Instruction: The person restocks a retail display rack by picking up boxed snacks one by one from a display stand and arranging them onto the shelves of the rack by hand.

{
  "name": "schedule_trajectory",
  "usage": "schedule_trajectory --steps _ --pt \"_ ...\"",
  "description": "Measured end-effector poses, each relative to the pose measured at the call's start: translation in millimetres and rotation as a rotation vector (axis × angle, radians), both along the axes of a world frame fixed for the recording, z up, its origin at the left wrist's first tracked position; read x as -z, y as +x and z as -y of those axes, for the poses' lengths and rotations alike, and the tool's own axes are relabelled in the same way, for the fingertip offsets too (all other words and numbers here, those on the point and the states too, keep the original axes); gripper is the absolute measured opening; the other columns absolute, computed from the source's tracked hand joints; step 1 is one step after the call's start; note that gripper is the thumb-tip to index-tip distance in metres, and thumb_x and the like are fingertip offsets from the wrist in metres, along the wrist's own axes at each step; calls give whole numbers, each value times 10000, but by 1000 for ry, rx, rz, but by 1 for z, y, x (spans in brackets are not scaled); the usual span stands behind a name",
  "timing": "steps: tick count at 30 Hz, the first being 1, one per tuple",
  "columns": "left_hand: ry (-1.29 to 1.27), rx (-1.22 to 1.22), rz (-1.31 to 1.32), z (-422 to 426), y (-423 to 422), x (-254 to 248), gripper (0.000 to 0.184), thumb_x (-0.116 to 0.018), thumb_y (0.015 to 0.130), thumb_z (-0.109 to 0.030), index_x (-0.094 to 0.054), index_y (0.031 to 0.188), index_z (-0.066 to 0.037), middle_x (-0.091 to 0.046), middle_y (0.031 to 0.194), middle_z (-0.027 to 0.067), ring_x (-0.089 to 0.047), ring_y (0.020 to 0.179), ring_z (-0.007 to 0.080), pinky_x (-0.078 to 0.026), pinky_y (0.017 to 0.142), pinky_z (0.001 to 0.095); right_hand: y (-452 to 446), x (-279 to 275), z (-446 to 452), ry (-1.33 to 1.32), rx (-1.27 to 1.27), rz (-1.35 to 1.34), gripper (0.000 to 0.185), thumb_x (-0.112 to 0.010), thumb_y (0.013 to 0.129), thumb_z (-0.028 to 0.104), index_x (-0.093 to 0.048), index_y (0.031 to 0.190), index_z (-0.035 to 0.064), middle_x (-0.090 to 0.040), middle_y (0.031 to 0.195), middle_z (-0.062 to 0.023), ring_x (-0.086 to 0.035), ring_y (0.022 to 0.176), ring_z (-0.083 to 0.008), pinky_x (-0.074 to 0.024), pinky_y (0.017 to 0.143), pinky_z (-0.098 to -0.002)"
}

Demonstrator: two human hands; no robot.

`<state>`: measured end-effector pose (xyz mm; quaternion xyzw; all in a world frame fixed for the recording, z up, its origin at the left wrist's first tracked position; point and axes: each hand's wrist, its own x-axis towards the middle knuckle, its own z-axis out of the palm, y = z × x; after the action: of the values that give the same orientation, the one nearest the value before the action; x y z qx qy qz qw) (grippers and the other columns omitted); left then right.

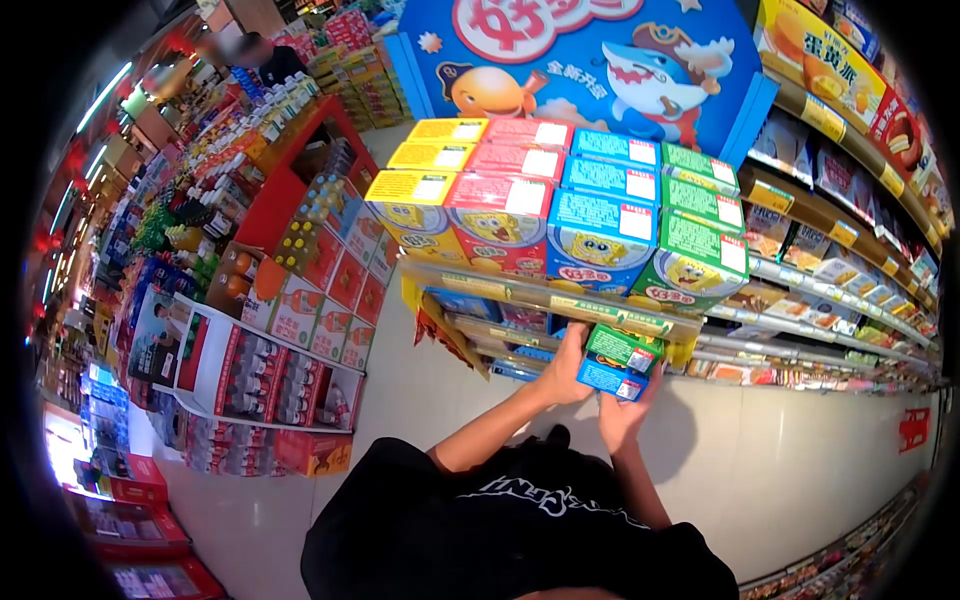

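My left hand [567,372] grips the left side of two small snack boxes held together in front of the shelf. One is a green snack box [622,347]; against its near side sits a blue snack box [610,380]. On their right side, my right hand [622,418] is wrapped around them, with some fingers hidden. Just beyond stand rows of cartoon-printed boxes: yellow boxes [415,205], red boxes [500,215], blue boxes [605,220] and green boxes [700,240].
A shelf edge with price labels [560,300] runs right in front of my hands. Behind the boxes rises a blue display board [520,65]. Stocked shelves [840,270] line the right. A drink display [275,370] stands left, across the tiled floor [780,430]. A person [280,62] is far off.
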<state>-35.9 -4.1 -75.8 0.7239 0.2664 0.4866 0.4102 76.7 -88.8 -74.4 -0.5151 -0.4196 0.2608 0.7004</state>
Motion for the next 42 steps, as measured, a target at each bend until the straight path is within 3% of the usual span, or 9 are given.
schedule_trajectory --steps 7,13,18,21,25,34,36,38,42 --pt "-95 -62 -159 -6 4 -2 830 -734 854 -141 -252 1497 64 -481 1418 323 -483 1350 475 -395 1117 460 31 12 -13 -126 -101 162 795 -749 907 31 -284 1552 15 -504 1404 -116 -518 1283 -200 -431 1089 -364" --pt "-244 -123 -324 -10 12 -32 549 -684 838 -114 -483 1313 74 -628 1115 362 -584 1047 554 -489 904 552 42 23 -32 -158 -255 -72 700 -625 961 -30 -239 1545 -11 -581 1283 -96 -621 1111 -145 -527 909 -285" --pt "-98 -114 -414 -21 15 -24 352 -656 852 -110 -645 1173 36 -701 1077 296 -673 1006 477 -539 889 489 36 11 -44 -341 -155 -301 594 -712 945 69 -355 1418 22 -611 1164 -94 -653 905 -147 -551 709 -276" --pt "-343 22 -500 -27 10 -42 348 -697 862 -135 -672 1165 34 -721 1116 269 -703 1069 415 -538 922 451 24 -3 -44 -255 -169 -409 703 -652 962 18 -235 1526 62 -609 1180 -117 -657 899 -161 -559 696 -290" --pt "-250 -59 -410 -24 13 -44 503 -751 875 -188 -592 1269 80 -708 1170 288 -682 1140 421 -515 973 450 22 -21 -38 -223 -144 -247 800 -660 977 57 -137 1581 24 -642 1095 -124 -650 833 -141 -537 679 -257" --pt "-103 -209 -515 -21 29 -34 364 -740 918 -245 -695 985 110 -710 929 313 -695 943 476 -539 821 487 22 -19 -7 -336 -147 50 969 -733 949 130 -55 1624 -21 -640 1193 -219 -655 1080 -190 -538 751 -270" --pt "-122 -146 -696 -23 32 -34 375 -737 930 -265 -695 924 107 -687 856 313 -683 871 486 -527 756 505 25 -28 8 -360 -222 21 978 -746 938 125 -64 1625 -15 -576 1328 -244 -643 1129 -208 -540 762 -274" --pt "-25 -158 -708 -22 33 -29 422 -730 948 -297 -684 811 99 -636 730 309 -657 765 499 -496 664 529 25 -22 18 -289 -252 81 986 -767 921 131 -87 1619 -18 -335 1601 -252 -646 1164 -246 -550 784 -294" --pt "-69 -194 -738 -17 34 -42 411 -747 941 -285 -643 934 112 -674 785 305 -675 787 494 -516 682 523 29 -29 34 -341 -315 140 962 -783 895 155 -151 1586 -64 -160 1664 -286 -661 1168 -289 -591 742 -317"
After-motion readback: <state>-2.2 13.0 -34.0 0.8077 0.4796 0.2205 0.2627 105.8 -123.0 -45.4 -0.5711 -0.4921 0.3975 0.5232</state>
